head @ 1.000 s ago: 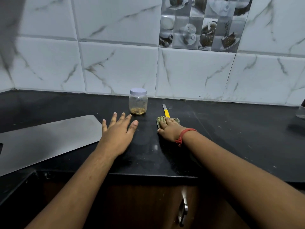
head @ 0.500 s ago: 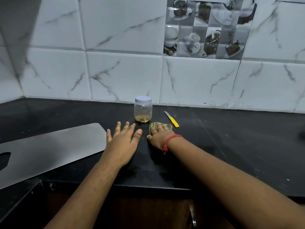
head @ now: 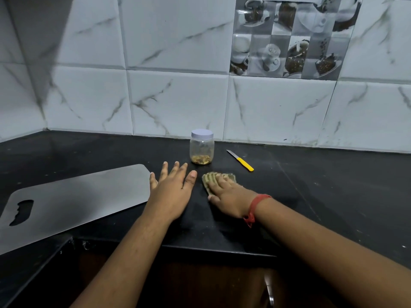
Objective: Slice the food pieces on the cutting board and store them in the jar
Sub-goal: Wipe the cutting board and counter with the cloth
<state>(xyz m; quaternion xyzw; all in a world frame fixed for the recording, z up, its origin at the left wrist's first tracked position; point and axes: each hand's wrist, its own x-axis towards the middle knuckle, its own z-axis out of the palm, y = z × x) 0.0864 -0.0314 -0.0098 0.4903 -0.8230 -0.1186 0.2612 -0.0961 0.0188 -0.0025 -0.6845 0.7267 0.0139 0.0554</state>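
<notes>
The right hand [head: 226,192] lies flat, fingers straight, pressing a greenish-yellow scrub pad [head: 210,180] onto the black stone counter [head: 333,196], while the left hand [head: 171,192] rests open and palm down just left of it, holding nothing. Just beyond the hands stands the small clear plastic jar with a pale lilac lid [head: 202,147], chopped food at its bottom; a yellow-handled paring knife [head: 240,160] lies right of it. The grey cutting board with a handle hole [head: 73,201] lies left, touching the left hand's little finger.

Home kitchen: black stone surface [head: 333,185] against marble-pattern wall tiles [head: 178,103], coffee-cup picture tile [head: 287,38], cabinet handle [head: 269,292] below.
</notes>
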